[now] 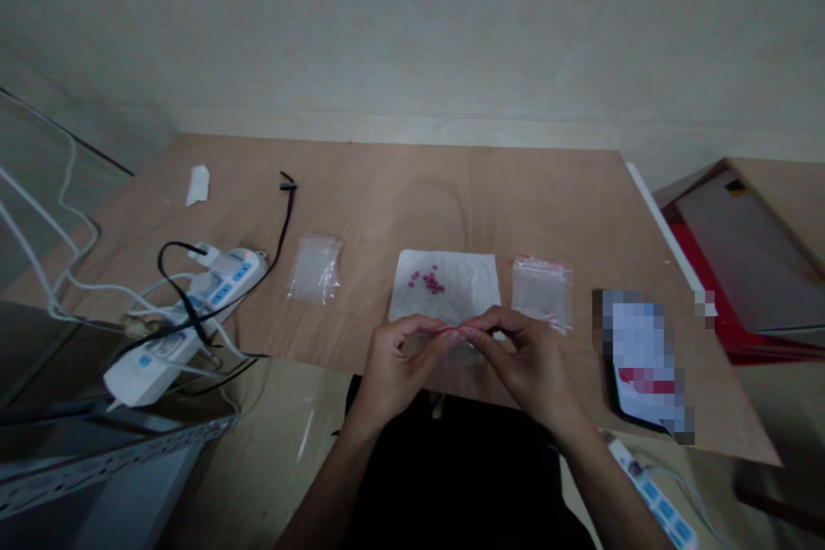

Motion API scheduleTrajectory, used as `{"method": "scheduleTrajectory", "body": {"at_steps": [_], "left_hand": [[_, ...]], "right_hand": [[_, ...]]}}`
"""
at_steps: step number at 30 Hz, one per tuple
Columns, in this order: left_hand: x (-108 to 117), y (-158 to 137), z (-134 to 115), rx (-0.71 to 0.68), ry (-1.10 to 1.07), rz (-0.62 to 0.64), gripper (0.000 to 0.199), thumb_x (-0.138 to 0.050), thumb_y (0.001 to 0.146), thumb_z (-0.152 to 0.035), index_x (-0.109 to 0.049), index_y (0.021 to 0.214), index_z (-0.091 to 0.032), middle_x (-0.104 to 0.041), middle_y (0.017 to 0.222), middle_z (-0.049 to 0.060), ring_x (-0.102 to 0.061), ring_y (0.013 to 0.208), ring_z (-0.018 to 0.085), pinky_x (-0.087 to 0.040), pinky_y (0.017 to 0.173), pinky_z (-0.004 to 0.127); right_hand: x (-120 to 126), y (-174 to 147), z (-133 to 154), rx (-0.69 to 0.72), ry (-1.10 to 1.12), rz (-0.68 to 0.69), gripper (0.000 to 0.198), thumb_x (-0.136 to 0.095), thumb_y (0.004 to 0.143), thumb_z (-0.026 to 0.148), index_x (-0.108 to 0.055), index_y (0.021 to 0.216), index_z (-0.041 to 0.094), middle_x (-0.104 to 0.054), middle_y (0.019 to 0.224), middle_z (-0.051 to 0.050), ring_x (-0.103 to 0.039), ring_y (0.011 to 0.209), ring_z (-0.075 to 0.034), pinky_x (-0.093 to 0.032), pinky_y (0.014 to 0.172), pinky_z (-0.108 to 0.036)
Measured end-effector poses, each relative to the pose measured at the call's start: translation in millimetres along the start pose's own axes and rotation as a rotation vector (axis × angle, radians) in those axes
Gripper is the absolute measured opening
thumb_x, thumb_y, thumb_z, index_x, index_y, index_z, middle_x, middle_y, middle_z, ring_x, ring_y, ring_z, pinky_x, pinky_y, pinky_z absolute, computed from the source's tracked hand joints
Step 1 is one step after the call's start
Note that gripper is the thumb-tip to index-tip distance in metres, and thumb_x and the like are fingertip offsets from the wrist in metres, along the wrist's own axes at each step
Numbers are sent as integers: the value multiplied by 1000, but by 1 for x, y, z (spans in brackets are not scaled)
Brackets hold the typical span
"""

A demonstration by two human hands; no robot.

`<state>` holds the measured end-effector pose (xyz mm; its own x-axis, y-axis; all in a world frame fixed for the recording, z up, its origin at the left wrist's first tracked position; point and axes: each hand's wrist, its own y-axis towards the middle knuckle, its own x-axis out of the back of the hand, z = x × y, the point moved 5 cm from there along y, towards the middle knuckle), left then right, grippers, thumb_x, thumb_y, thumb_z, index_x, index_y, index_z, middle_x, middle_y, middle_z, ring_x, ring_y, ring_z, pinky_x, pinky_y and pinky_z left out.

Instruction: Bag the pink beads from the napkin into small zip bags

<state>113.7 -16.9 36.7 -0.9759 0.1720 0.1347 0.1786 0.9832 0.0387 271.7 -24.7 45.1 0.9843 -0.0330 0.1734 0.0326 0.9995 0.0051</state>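
My left hand and my right hand meet at the table's front edge, fingers closed in a pinch. Between them they grip the red-lined top of a small clear zip bag, whose see-through body hangs below the fingertips. I cannot make out whether anything is inside it. Just beyond lies a white paper sheet with several small pinkish-red beads clustered on it. Right of the sheet is a stack of clear zip bags with red top edges. Farther left rest more clear bags.
A phone with a blurred screen lies on the right of the wooden table. At left, a white power strip carries tangled cables. A paper scrap sits far left. Another power strip is below the table's right front.
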Motion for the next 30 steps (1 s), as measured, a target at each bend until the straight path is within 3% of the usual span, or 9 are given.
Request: {"method": "scheduleTrajectory", "body": {"at_steps": [6, 9, 14, 17, 21, 23, 26, 28, 30], "left_hand": [[1, -1, -14, -122, 151, -49, 11, -66, 81, -22, -72, 75, -16, -74, 72, 5, -68, 68, 15, -53, 65, 24], [1, -1, -14, -89, 111, -48, 11, -70, 78, -24, -73, 71, -17, -74, 66, 3, -68, 62, 14, -51, 59, 22], [5, 1, -7, 3, 11, -53, 12, -77, 73, -29, -75, 69, -18, -75, 66, 4, -67, 59, 14, -51, 56, 21], [6, 2, -6, 35, 0, 18, 14, -73, 77, -30, -77, 75, -17, -76, 70, 5, -69, 63, 15, -52, 60, 23], [7, 2, -9, 53, 41, 213, 23, -59, 88, -31, -78, 89, -19, -78, 83, 5, -71, 78, 18, -54, 71, 27], [13, 3, -8, 55, 113, 252, 25, -57, 89, -34, -78, 86, -20, -77, 81, 4, -71, 78, 19, -55, 70, 28], [42, 14, -1, 38, 233, 58, 29, -59, 85, -41, -76, 75, -19, -76, 74, 5, -71, 72, 21, -56, 69, 31], [74, 24, 7, -2, 361, -254, 32, -59, 83, -45, -75, 79, -17, -77, 83, 8, -71, 81, 23, -56, 77, 35], [106, 31, 13, -35, 571, -590, 43, -62, 80, -48, -72, 101, -11, -73, 105, 14, -67, 102, 28, -51, 90, 41]], "right_hand": [[-7, -1, -3, -4, 197, 41, 18, -77, 73, 39, -74, 74, 22, -73, 69, -2, -67, 65, -15, -54, 60, -25], [-6, -3, 2, 47, 161, 28, 21, -76, 75, 36, -70, 64, 20, -69, 62, -1, -62, 58, -13, -50, 54, -22], [-4, -4, 8, 87, 87, 5, 17, -71, 79, 29, -68, 65, 20, -67, 61, 0, -61, 56, -10, -46, 53, -19], [-4, -4, 5, 97, 36, -14, 15, -68, 81, 26, -68, 68, 20, -68, 61, 1, -62, 58, -11, -47, 54, -19], [-2, -6, 2, 108, 12, 1, 13, -65, 83, 24, -70, 72, 21, -71, 67, 0, -66, 63, -12, -51, 59, -20], [2, -6, 4, 117, -10, 20, 15, -61, 86, 23, -73, 77, 22, -74, 73, -1, -68, 69, -13, -53, 63, -21], [20, -3, 8, 113, -44, -88, 14, -59, 86, 24, -73, 86, 22, -74, 75, -1, -68, 67, -13, -53, 62, -22], [41, 3, 6, 85, -25, -229, 13, -64, 83, 28, -70, 92, 22, -71, 67, 1, -65, 57, -13, -51, 54, -22], [64, 11, -1, 54, -12, -344, 18, -69, 79, 33, -67, 93, 21, -68, 63, 2, -59, 47, -12, -47, 47, -22]]}}
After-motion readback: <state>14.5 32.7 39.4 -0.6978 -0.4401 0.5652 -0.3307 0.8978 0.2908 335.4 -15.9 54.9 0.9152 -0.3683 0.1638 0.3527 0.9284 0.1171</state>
